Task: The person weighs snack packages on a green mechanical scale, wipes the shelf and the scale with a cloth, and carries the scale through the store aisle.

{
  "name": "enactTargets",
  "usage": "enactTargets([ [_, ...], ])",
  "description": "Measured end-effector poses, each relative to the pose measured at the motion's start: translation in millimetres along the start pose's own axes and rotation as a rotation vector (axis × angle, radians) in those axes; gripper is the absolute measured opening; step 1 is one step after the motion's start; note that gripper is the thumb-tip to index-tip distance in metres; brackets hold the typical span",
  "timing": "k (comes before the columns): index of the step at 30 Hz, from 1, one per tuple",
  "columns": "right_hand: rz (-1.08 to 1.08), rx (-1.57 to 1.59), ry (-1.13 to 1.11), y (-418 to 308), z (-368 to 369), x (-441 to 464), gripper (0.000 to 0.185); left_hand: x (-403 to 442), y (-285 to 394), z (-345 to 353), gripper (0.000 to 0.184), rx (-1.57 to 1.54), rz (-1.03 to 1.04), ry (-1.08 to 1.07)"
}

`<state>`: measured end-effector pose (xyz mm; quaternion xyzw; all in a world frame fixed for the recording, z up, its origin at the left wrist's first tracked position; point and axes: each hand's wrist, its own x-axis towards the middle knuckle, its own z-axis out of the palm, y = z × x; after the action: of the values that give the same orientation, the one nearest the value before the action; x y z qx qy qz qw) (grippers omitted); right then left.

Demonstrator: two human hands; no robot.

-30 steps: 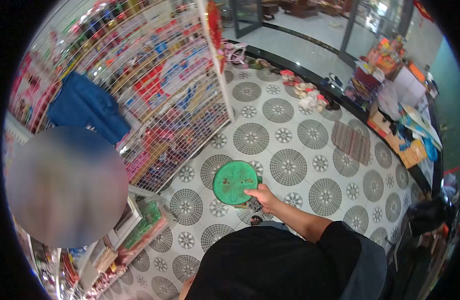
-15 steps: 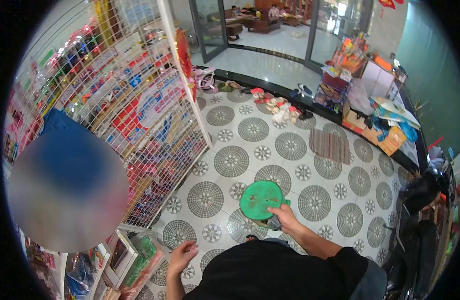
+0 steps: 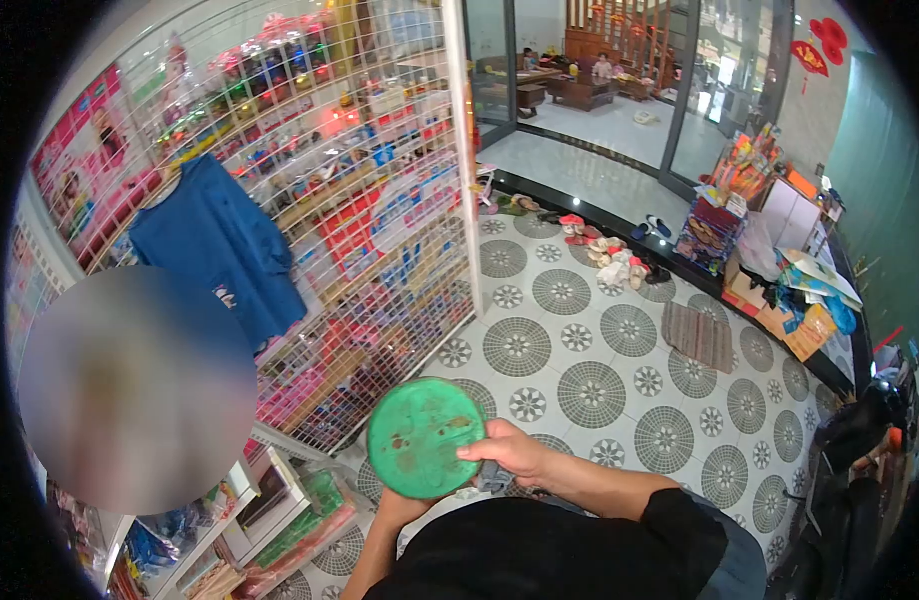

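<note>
A round, flat green plastic thing (image 3: 426,437), like a lid, with brown stains on its top, is held up in front of my body. My right hand (image 3: 515,455) is closed on its right edge, thumb lying on top and fingers underneath. Something grey and crumpled (image 3: 494,478) shows just below that hand; I cannot make out what it is. My left hand (image 3: 404,506) is under the near edge of the green thing, which hides its fingers. Whether the left hand grips it cannot be seen.
A white wire rack (image 3: 380,215) stands at left, with a blue shirt (image 3: 220,240) hanging on it. Shoes (image 3: 615,262) line a raised step by a doorway. A striped mat (image 3: 697,336) lies on the tiled floor. A motorbike (image 3: 850,440) stands right. People sit beyond the doorway.
My right hand has carried the green thing left and closer to my body. My left hand, which was apart from it, is now under it. The view has turned left.
</note>
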<state>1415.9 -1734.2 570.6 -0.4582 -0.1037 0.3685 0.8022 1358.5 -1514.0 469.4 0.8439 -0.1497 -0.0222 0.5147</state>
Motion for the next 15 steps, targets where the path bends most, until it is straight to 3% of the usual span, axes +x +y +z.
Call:
enactTargets([
  [3, 0.014, -0.093, -0.146, -2.4, 42.8, 30.4, 0.025, -49.6, -39.1, -40.1, 0.048, 0.016, -0.063, 0.114],
  [5, 0.149, -0.171, -0.320, -6.7, 61.5, 53.5, 0.028, -83.1, -36.4, -66.1, 0.073, -0.380, -0.098, 0.362],
  [6, 0.128, -0.145, -0.288, -19.0, 85.1, 54.2, 0.026, -99.2, -67.5, -72.2, 0.089, -0.442, -0.019, 0.421],
  [7, 0.174, -0.093, -0.338, -24.4, 99.2, 59.2, 0.025, -113.7, -53.3, -81.0, 0.089, -0.420, -0.023, 0.529],
  [9, 0.237, -0.061, -0.412, -32.6, 125.8, 72.4, 0.025, -119.0, -10.1, -94.9, 0.081, -1.312, 0.231, 0.550],
  [10, 0.241, -0.074, -0.431, -33.5, 139.8, 79.1, 0.024, -126.0, -14.9, -101.6, 0.081, -1.297, 0.284, 0.661],
  [12, 0.283, -0.143, -0.532, -32.1, 155.0, 91.6, 0.024, -136.6, -31.2, -106.4, 0.080, -0.904, 0.044, 0.840],
  [13, 0.260, -0.164, -0.553, -32.4, 161.8, 97.3, 0.024, -142.5, -21.2, -111.1, 0.080, -0.908, 0.071, 0.928],
  [15, 0.310, -0.227, -0.635, -30.4, 178.8, 109.7, 0.023, -153.4, 2.1, -125.0, 0.076, -1.267, -0.106, 0.866],
])
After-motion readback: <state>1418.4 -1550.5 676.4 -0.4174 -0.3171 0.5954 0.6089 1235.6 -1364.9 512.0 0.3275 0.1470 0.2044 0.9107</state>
